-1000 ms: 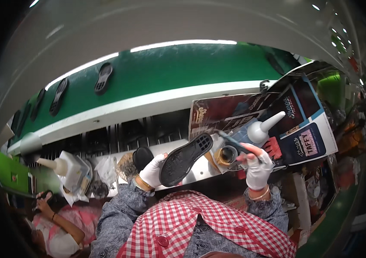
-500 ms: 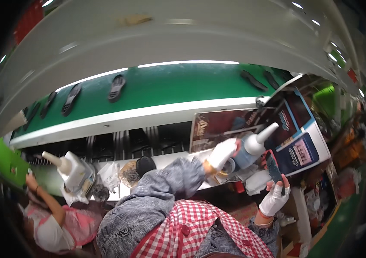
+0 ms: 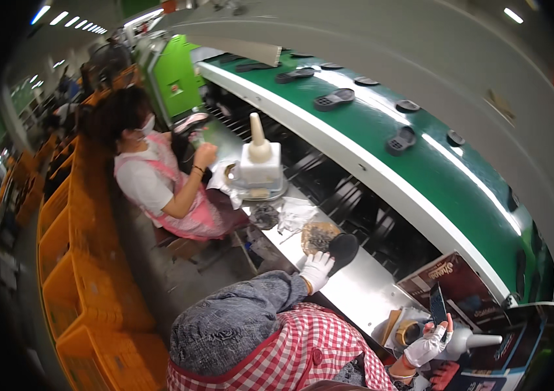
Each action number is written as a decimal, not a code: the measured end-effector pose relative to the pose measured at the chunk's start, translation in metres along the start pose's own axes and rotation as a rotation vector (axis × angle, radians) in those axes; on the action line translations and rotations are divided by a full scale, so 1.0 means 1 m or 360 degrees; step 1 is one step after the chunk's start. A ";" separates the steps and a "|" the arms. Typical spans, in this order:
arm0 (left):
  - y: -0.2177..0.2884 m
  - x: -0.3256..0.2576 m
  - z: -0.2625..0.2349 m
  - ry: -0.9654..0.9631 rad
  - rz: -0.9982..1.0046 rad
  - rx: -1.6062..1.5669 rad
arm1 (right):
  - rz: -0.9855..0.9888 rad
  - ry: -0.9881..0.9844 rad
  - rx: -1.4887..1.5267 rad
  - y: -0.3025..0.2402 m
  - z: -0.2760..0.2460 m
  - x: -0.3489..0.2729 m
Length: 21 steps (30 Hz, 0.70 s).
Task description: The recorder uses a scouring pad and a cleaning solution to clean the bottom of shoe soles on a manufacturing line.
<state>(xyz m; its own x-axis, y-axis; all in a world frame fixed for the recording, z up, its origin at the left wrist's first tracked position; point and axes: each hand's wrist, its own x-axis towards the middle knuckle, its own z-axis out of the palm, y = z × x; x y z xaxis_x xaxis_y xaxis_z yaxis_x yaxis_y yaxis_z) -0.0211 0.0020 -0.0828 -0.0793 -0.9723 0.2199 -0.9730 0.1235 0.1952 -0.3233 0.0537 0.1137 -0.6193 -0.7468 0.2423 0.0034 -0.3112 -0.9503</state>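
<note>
My left hand (image 3: 317,270), in a white glove, has its fingers closed at the near edge of a black shoe sole (image 3: 345,251). The sole lies beside a round, brown-stained pad (image 3: 318,237) on the metal bench (image 3: 360,287). At the right, my gloved right hand (image 3: 427,347) with bare fingertips grips a dark, flat, oblong piece (image 3: 437,304) and keeps it upright; its exact kind is unclear. Behind that hand lies a grey bottle with a long pale nozzle (image 3: 479,341). A roll of yellowish tape (image 3: 408,333) sits close by.
Several soles lie on the green conveyor belt (image 3: 375,120) beyond the bench. A white bottle with a tall nozzle (image 3: 261,163) stands at the far left end, near crumpled paper (image 3: 296,214). A co-worker (image 3: 166,176) sits there. Orange crates (image 3: 94,293) line the left.
My view has swung to the left. My left hand has gone from the grey bottle to the black sole. My right hand still keeps the dark flat piece.
</note>
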 end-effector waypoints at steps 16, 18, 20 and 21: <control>0.005 0.040 -0.005 -0.0209 -0.0569 -0.1813 | 0.0143 0.0023 -0.0107 0.022 -0.010 0.010; 0.008 0.038 0.000 -0.0386 -0.0630 -0.2811 | 0.0105 0.0091 -0.0228 0.019 -0.024 0.010; 0.028 0.038 -0.034 -0.0780 -0.0623 -0.3307 | 0.0203 0.0130 -0.0212 0.028 -0.048 0.014; 0.046 0.044 -0.072 -0.0826 -0.0488 -0.3164 | 0.0209 0.0197 -0.0255 0.030 -0.054 0.015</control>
<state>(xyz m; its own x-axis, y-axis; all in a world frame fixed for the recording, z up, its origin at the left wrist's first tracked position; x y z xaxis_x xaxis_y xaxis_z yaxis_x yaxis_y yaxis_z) -0.0534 -0.0210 0.0049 -0.3820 -0.9079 -0.1725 0.5133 -0.3637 0.7773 -0.3752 0.0647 0.0784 -0.7136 -0.6937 0.0981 -0.0281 -0.1116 -0.9934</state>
